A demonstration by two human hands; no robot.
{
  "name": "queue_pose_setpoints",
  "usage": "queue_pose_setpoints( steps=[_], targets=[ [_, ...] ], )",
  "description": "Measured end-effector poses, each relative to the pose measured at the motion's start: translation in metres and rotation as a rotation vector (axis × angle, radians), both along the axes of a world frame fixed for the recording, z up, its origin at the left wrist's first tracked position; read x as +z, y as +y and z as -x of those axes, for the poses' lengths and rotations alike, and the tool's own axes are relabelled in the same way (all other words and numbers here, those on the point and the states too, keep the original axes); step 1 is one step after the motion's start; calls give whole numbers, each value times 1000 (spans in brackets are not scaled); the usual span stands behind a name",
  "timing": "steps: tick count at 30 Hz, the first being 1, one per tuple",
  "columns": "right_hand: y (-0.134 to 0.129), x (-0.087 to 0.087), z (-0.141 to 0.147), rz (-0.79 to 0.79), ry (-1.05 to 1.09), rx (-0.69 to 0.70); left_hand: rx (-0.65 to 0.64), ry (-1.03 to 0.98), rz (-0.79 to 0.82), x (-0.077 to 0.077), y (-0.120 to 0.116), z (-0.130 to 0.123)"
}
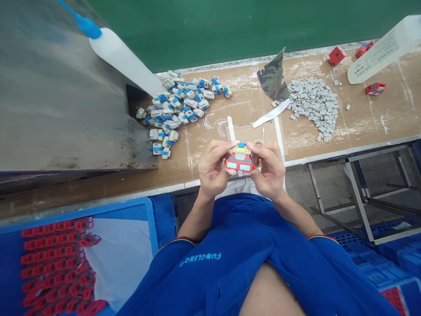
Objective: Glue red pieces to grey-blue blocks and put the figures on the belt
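Close to my body, over the table's front edge, a red toy part (pixel 240 163) with light blue window panels is held between both hands. A grey, yellow and blue block sits against its upper side. My left hand (pixel 214 166) grips the left end, thumb below and index finger along the top. On the other end, my right hand (pixel 269 169) is closed in the same way, its index finger near the blue patch. Under and behind the hands lies a piece of cardboard (pixel 269 135) with white tape strips and a cotton swab (pixel 263 134).
Many grey-blue-yellow blocks (pixel 184 103) are heaped at left, beside a metal box (pixel 66 96) and a white bottle (pixel 125 61). Small grey pieces (pixel 312 103) and a clear bottle (pixel 383 55) are at right. A blue tray (pixel 150 228) of red parts (pixel 52 241) stands lower left.
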State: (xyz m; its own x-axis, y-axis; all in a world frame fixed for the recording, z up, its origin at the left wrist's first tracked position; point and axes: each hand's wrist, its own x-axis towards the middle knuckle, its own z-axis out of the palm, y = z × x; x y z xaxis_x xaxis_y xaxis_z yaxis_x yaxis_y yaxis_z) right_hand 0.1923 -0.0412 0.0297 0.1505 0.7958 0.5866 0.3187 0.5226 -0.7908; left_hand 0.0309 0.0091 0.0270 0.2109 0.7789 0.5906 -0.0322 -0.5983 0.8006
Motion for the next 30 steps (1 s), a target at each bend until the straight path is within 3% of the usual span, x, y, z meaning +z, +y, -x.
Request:
queue_pose_setpoints(
  steps=[10, 16, 30],
  targets=[
    [3, 14, 4, -45, 58, 21, -58, -93, 59, 12, 1, -4],
    [5, 26, 6, -61, 57, 36, -29, -105, 3, 19, 5, -5],
    [4, 26, 8, 5, 12, 40, -1, -101, 23, 7, 4, 1]
  ],
)
